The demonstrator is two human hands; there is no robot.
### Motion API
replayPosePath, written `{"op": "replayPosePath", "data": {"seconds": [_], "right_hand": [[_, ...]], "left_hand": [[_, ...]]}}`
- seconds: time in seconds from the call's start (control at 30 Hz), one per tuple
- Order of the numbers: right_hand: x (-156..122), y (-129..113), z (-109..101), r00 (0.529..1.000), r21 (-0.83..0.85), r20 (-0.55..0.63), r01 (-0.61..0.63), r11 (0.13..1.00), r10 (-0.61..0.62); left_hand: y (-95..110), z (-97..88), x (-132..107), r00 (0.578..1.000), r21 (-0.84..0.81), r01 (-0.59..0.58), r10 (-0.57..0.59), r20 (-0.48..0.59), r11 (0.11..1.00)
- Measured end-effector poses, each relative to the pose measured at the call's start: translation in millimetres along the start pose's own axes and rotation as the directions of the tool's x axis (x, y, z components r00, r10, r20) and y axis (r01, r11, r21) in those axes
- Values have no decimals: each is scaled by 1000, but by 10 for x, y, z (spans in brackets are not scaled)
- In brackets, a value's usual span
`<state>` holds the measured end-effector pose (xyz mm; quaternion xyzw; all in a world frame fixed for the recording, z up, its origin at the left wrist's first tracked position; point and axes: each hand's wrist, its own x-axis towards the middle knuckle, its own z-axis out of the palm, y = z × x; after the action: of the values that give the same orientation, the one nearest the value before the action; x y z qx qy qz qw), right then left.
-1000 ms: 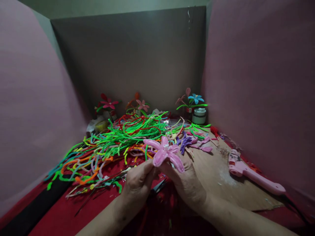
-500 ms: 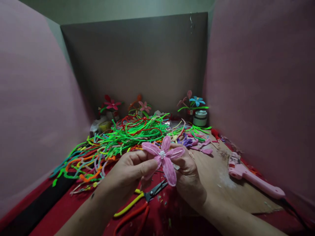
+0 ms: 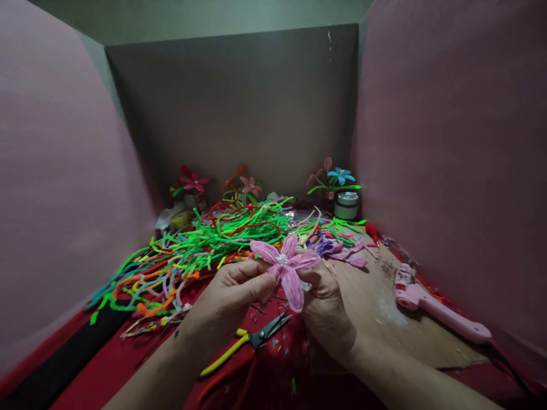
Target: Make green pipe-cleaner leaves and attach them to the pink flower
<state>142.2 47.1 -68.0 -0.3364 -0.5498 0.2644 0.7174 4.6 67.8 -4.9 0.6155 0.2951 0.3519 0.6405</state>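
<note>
A pink pipe-cleaner flower (image 3: pixel 292 289) with a white beaded centre is held up between my hands, facing me. My left hand (image 3: pixel 243 290) pinches a petal at its lower left between thumb and fingers. Behind the petals on the right, my right hand (image 3: pixel 327 302) is closed on the flower from the back; its fingertips are partly hidden. Below the flower, pliers (image 3: pixel 262 336) with one yellow and one red handle lie on the red cloth, jaws pointing up and right.
A heap of pipe cleaners (image 3: pixel 239 228), mostly green, spreads across the back and left. Purple and pink petal pieces (image 3: pixel 342 250) lie near a brown board (image 3: pixel 410 336). A pink glue gun (image 3: pixel 444 313) rests at right. Finished flowers (image 3: pixel 342 175) and a lidded jar (image 3: pixel 346 205) stand behind.
The flower has turned and tilted slightly, its lower petal rising a little. My left thumb has shifted on the petal, and both hands still hold the flower.
</note>
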Motion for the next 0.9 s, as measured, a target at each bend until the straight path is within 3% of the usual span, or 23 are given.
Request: {"op": "replayPosePath", "data": {"seconds": [0.17,0.4,0.5,0.63,0.73,0.9], "right_hand": [[7,41,-30,996,-118,-7,88,989,-89],[15,33,-47,991,-188,-25,121,975,-128],[17,39,-56,991,-218,-36,119,969,-130],[9,76,-70,989,-241,-37,127,962,-140],[-2,112,-79,989,-269,-34,127,955,-142],[-7,125,-72,994,-281,-41,81,956,-97]], "left_hand": [[27,-45,4,999,-4,30,-30,22,1000],[7,-111,-32,998,-49,-6,9,63,999],[-46,-55,-70,994,-86,68,-59,96,994],[-165,110,-101,986,-175,167,-165,28,970],[-230,218,-116,989,-215,127,-139,-42,968],[-279,269,-126,983,-105,83,-99,-157,991]]}}
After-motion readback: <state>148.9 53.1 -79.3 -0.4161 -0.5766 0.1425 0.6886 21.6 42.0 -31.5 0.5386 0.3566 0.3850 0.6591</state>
